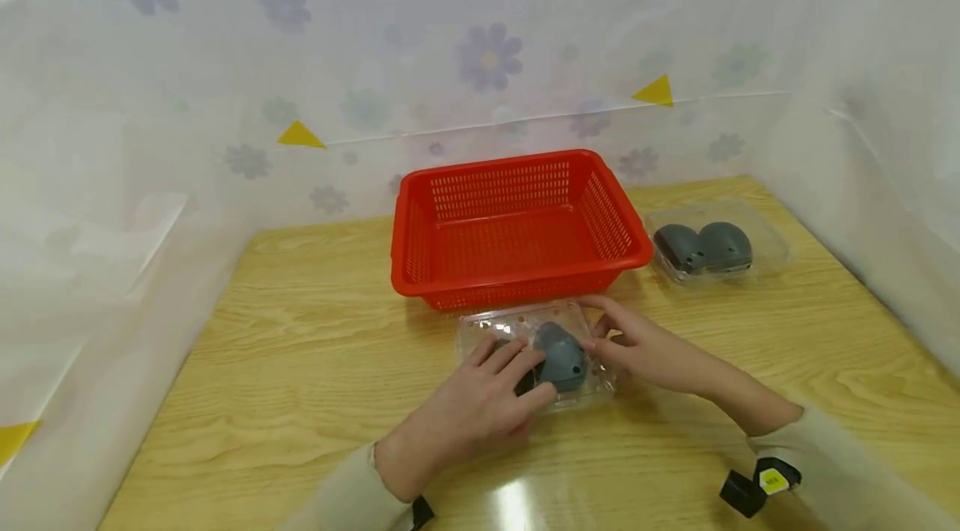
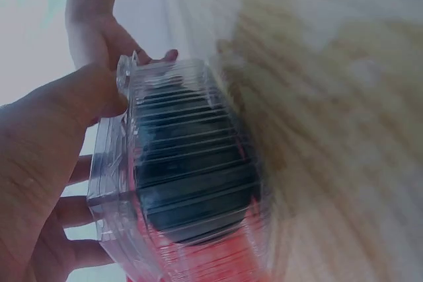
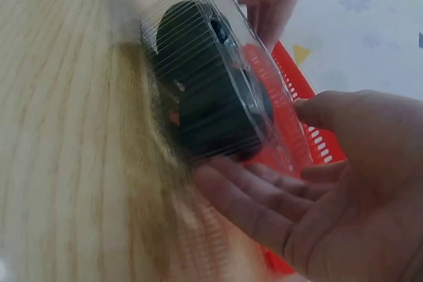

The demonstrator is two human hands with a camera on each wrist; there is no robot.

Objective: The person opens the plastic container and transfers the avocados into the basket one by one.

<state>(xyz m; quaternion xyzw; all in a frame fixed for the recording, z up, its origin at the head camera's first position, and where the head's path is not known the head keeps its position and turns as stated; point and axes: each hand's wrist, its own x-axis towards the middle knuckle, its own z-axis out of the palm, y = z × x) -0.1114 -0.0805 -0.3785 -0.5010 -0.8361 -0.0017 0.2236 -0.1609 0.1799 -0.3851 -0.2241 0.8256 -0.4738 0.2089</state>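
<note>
A clear plastic clamshell box [image 1: 517,318] lies on the table in front of the red basket, two dark grey-blue rounded shells with small holes inside it. My left hand [image 1: 480,398] rests over its left half, fingers spread on the lid. The thumb [image 2: 109,97] presses near the lid's front edge in the left wrist view. At the box's right end, my right hand [image 1: 652,348] holds it, with the thumb [image 3: 320,110] against the lid side and the fingers [image 3: 258,206] around the end. The left hand partly covers one dark shell in the head view.
Behind the box stands a red perforated plastic basket [image 1: 521,268] with nothing inside. A second clear box [image 1: 765,243] holding two similar dark shells [image 1: 723,246] sits at the back right. White flowered sheeting [image 1: 480,122] encloses the wooden table [image 1: 300,348] at the back and sides.
</note>
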